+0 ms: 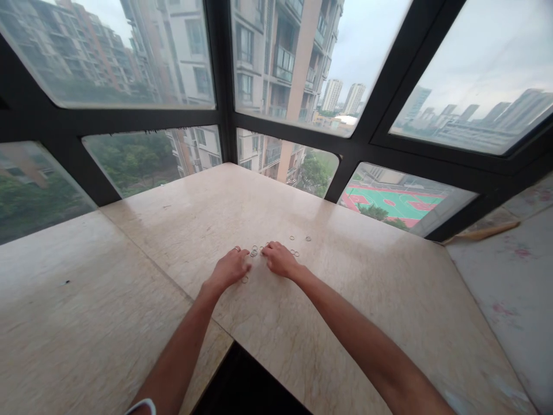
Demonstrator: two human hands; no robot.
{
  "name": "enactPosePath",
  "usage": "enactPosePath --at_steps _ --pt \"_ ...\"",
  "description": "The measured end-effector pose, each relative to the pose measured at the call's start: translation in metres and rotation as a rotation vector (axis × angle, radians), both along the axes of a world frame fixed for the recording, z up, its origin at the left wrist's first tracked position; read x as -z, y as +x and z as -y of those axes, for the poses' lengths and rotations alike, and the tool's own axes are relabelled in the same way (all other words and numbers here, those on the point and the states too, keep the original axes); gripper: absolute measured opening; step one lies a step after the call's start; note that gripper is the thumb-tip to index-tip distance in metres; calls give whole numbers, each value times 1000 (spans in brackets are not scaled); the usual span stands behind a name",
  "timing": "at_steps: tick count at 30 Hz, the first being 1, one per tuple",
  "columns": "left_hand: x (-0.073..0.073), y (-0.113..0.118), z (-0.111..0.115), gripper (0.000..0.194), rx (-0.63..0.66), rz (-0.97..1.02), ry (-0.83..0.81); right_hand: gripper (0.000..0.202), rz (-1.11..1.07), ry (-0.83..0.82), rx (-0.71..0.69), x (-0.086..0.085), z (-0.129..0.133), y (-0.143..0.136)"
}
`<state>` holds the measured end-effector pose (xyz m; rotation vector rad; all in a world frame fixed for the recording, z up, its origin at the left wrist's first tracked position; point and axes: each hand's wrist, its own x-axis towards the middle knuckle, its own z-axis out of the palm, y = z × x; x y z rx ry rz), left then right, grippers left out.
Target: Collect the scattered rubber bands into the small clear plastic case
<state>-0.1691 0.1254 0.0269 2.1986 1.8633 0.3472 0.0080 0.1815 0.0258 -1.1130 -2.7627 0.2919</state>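
Several small thin metal rings lie on the pale marble ledge (207, 213). A little cluster of rings (254, 251) sits between my two hands. My left hand (231, 266) rests just left of it, fingers curled and fingertips close to the rings. It wears a ring on one finger, and a loose ring (245, 279) lies below it. My right hand (279, 259) is on the other side, fingers bent and drawn together, tips down at a ring (261, 248). Whatever either hand pinches is too small to make out. Beyond the right hand are a ring (291, 237) and another ring (308, 238).
Dark window frames (227, 86) enclose the ledge on the far sides. A seam (147, 253) crosses the marble. A dark opening (250, 386) cuts into the near edge. At left lies a small dark speck (64, 282). A flower-patterned wall (505, 288) stands at right.
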Motion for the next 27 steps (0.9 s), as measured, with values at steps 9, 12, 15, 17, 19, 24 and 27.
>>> enactPosePath --at_steps 9,12,15,17,19,24,27 --pt "-13 -4 1 30 -161 -9 4 26 85 36 504 0 -13 79" --pt "-8 19 1 31 -143 -2 115 26 75 41 600 3 -9 93" --pt "1 39 1 29 -148 -41 148 27 54 34 661 6 -10 102" --pt "6 44 -1 26 -158 -60 145 28 41 18 703 6 -16 111" --pt "9 43 -2 25 -174 -44 132 27 28 -4 737 6 -24 122" --pt "10 35 -4 28 -189 55 86 27 3 -25 745 4 -43 138" --pt "7 38 -4 28 -190 122 110 32 2 -3 693 5 -51 130"
